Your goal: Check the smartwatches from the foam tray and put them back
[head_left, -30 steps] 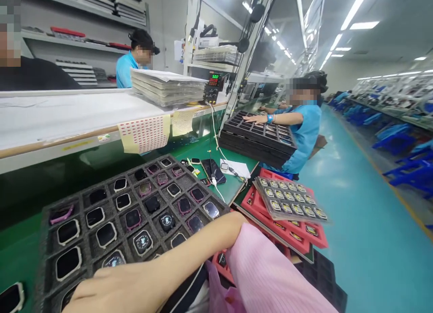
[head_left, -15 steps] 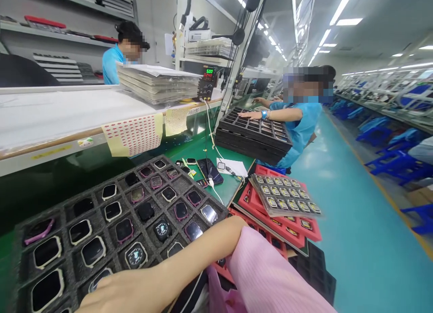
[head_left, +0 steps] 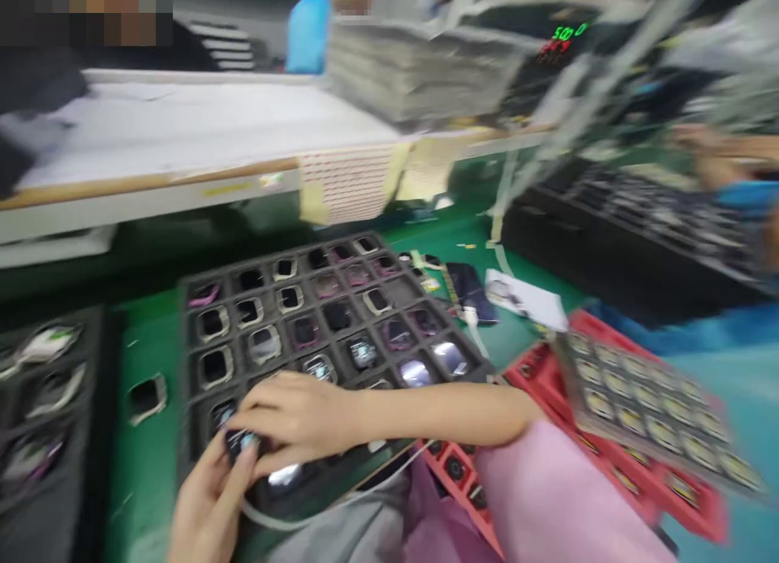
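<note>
A dark foam tray [head_left: 316, 263] with square pockets holds several smartwatch bodies, some pink-edged, some white-edged. My right hand [head_left: 298, 421] reaches across its near edge with fingers curled over a small dark watch body [head_left: 240, 443]. My left hand [head_left: 210, 506] comes up from below and its fingertips pinch the same watch. A white cable [head_left: 341, 498] runs under my right forearm. The picture is smeared by motion.
A second dark tray [head_left: 42, 433] lies at the left, with one loose watch [head_left: 146, 397] on the green mat between them. Red trays [head_left: 608, 457] topped by a grey tray of parts sit at right. A phone [head_left: 471, 291], paper, stacked black trays and a raised white shelf lie beyond.
The view has swung down and left. My right hand has moved onto the near row of the tray, and my left hand has come into view; both now grip a watch.
</note>
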A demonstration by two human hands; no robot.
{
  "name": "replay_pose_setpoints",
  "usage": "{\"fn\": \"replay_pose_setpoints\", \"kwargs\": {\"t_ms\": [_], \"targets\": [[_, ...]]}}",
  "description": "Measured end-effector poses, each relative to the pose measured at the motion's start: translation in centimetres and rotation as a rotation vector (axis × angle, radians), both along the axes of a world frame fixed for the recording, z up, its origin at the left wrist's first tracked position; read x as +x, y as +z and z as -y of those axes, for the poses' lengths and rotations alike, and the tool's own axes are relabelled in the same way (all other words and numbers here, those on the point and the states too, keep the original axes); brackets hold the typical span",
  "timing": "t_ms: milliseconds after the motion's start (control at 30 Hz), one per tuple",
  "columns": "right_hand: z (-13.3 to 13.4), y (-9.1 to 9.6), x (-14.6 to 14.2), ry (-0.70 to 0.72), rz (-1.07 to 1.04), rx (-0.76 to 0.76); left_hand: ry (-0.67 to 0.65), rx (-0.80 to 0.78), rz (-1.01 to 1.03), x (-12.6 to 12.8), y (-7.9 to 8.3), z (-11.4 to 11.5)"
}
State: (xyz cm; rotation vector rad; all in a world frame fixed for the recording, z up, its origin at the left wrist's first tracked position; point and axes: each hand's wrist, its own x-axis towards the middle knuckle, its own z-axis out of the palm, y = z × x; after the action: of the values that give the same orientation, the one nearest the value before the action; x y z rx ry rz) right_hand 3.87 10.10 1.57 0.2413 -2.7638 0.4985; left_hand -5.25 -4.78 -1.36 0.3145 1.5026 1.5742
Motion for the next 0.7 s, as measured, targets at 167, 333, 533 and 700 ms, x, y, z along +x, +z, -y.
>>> {"fn": "replay_pose_setpoints", "kwargs": {"t_ms": [167, 333, 533, 700], "targets": [[-0.6, 0.0, -0.7, 0.035, -0.067, -0.208, -0.083, 0.144, -0.032, -1.1, -0.8, 0.2], [-0.2, 0.5, -1.0, 0.064, 0.01, -0.284, -0.126, 0.243, -0.103, -1.4, 0.8, 0.2], [0.3, 0.9, -1.0, 0.055, 0.089, -0.314, -0.147, 0.295, -0.03, -1.1, 1.5, 0.6], [0.8, 2.7, -1.0, 0.097, 0.116, -0.376, -0.262, 0.244, 0.101, -0.6, 1.3, 3.0]]}}
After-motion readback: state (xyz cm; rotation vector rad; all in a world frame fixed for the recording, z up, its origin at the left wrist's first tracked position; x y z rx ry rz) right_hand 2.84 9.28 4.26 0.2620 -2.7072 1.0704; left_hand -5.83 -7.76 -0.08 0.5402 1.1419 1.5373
